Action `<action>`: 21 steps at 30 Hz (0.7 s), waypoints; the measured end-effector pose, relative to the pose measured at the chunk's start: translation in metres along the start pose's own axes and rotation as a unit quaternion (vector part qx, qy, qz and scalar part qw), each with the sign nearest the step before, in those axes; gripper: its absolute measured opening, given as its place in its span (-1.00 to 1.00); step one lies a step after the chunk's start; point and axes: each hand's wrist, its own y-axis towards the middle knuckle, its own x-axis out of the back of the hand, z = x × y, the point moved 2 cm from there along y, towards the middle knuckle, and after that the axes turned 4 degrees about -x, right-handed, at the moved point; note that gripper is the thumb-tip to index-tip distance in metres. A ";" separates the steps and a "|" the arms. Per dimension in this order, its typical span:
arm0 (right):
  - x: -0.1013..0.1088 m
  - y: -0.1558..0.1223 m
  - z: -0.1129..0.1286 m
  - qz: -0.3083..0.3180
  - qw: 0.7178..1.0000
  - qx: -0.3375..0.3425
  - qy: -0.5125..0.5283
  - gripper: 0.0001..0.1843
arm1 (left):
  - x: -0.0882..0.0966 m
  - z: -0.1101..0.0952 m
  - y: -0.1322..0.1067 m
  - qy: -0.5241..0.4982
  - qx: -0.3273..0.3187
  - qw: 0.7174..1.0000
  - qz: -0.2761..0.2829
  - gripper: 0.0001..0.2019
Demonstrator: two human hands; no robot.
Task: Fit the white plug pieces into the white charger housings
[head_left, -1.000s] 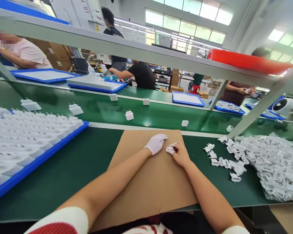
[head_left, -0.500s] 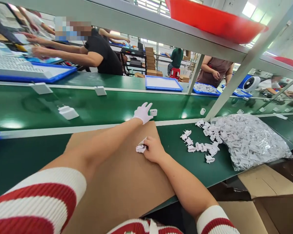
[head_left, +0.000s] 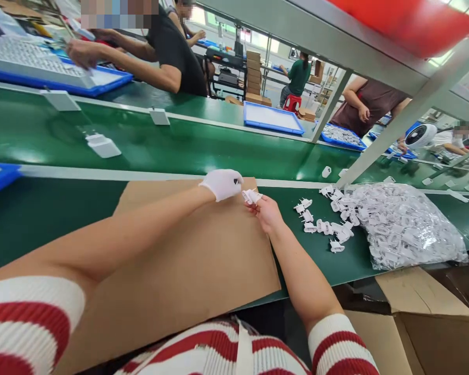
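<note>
My left hand [head_left: 222, 184], in a white glove, is closed above the far edge of a cardboard sheet [head_left: 187, 255]. Its fingers wrap round a small white charger housing, mostly hidden by the glove; a dark opening shows at the fingertips. Just to the right, my bare right hand [head_left: 270, 213] pinches a white plug piece [head_left: 251, 196] with its thin pins sticking up. The two hands are close together, over the sheet's far right corner. Similar white plug pieces [head_left: 323, 227] lie loose on the green bench to the right.
A clear plastic bag [head_left: 414, 226] full of plug pieces rests on the right. Beyond the bench runs a green conveyor belt [head_left: 203, 151] carrying white chargers [head_left: 102, 145]. A slanted metal post [head_left: 394, 125] rises at right. An open carton [head_left: 433, 333] stands below. Co-workers sit across the belt.
My left hand has closed on the white housing and lifted it from the belt. My right hand has moved up and right with the plug piece, towards the left hand. The view has tilted.
</note>
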 end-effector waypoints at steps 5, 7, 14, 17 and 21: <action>0.004 -0.003 0.002 -0.005 0.990 0.090 -0.108 -0.55 | -0.004 0.004 -0.081 -0.035 0.034 0.998 0.045 -0.58; 0.006 -0.005 0.006 -0.022 0.972 0.148 -0.178 -0.55 | -0.004 0.006 -0.097 -0.093 0.022 0.994 0.057 -0.43; 0.008 -0.013 0.012 -0.052 0.872 0.233 -0.428 -0.89 | -0.024 0.014 -0.111 -0.234 0.025 0.972 -0.009 -0.66; 0.005 -0.013 0.009 -0.026 0.862 0.251 -0.440 -0.86 | -0.036 0.014 -0.111 -0.281 0.044 0.958 -0.036 -0.60; 0.004 -0.015 0.007 -0.075 0.899 0.225 -0.367 -0.61 | -0.037 0.015 -0.112 -0.317 0.044 0.947 -0.011 -0.60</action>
